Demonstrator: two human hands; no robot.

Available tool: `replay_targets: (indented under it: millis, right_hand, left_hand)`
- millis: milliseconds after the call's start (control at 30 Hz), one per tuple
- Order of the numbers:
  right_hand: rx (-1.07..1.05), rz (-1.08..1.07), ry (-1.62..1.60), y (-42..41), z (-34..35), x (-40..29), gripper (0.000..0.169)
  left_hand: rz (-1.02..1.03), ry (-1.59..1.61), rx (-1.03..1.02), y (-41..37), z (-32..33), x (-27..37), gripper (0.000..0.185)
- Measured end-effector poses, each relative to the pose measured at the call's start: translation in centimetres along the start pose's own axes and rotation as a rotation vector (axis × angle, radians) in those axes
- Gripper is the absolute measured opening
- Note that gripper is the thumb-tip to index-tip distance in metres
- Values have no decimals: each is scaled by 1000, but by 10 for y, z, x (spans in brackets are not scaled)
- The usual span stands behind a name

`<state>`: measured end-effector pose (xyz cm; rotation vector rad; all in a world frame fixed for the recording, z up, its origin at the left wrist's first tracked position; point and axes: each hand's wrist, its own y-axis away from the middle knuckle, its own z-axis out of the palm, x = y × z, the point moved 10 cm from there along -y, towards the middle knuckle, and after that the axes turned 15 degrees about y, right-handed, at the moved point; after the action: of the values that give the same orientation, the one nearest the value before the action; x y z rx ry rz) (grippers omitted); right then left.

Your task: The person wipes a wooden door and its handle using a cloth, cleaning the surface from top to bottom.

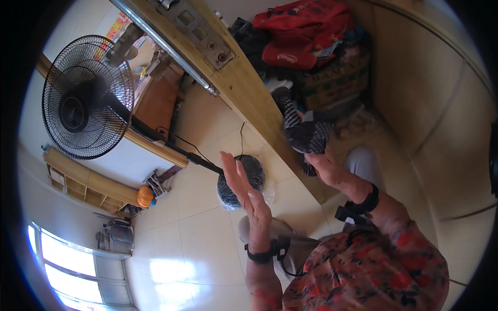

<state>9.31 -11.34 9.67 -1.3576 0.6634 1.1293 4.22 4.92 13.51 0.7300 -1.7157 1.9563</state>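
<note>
My right hand (328, 167) grips a dark, checked cloth (309, 134), which hangs bunched against the wooden door edge (272, 112); most of its fingers are hidden behind the cloth. Raised in front of the pedestal fan's base (255, 177), my left hand (249, 194) holds nothing, its fingers extended and partly apart. From that base, wrapped in clear plastic, a black pole leads up to the round fan head (87, 97) at the upper left. Both wrists wear black straps with small devices.
Beyond the door edge, red bags (307, 31) and dark cloths lie on a cardboard box (336, 79). A wooden cabinet panel (428, 97) stands at the right. A black cord (242, 136) runs along the tiled floor by the fan. An orange pumpkin-shaped object (146, 196) sits near a low shelf.
</note>
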Motion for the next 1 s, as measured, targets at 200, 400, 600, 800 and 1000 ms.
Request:
replay_targets:
  millis: [200,400,600,800,1000]
  right_hand:
    - [-197,210,91,20,10,34,35]
    - [-300,143,5,-26,50,4,33]
    - [-349,-154,-59,-107,107,-70,31]
    - [-299,72,-17,-68,122,51,47]
    - [-325,-348,-49,-70,180,-35,57]
  left_hand:
    - [-219,47,-55,-8,27,-38,100]
    - [-185,101,115,14,-2,-50,103]
    - [-156,-102,345,19,-45,-38,79]
    - [-126,-166,452,30,-88,-32,68]
    - [-256,-135,460,43,-132,-29,49]
